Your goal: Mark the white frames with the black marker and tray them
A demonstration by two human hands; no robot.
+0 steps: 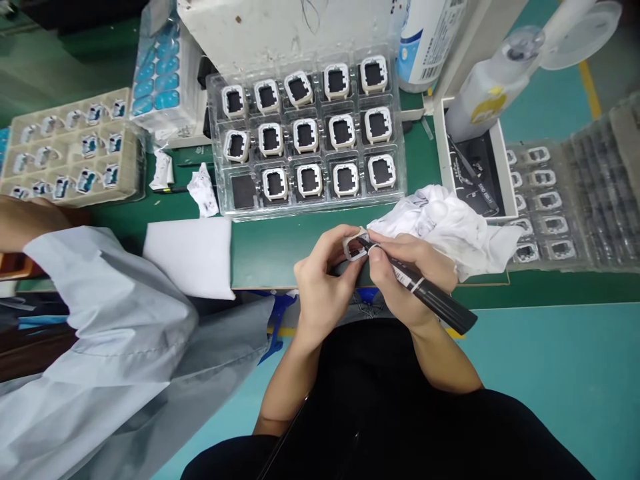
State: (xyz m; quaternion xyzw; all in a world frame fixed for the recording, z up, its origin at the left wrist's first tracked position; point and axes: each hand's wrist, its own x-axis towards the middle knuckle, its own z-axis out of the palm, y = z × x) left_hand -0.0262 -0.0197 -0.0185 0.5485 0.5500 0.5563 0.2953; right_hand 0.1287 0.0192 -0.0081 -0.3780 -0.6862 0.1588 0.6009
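My left hand [323, 279] pinches a small whitish watch-case frame [354, 245] at the bench's front edge. In my right hand [411, 277] is a black marker pen [425, 292], its tip at the frame's inner right side. Whether the tip touches the frame, I cannot tell. Fingers cover part of the frame. Behind my hands a clear plastic tray [320, 210] holds rows of similar pale frames. A crumpled white cloth [440, 223] lies beside my right hand.
At left, a co-worker's sleeve [110, 300] reaches past a beige tray [75, 150] of small parts. A white foam sheet [190, 257] overhangs the bench edge. A white box [506, 180] with tweezers and a bottle [487, 97] stands right, near more part trays [545, 207].
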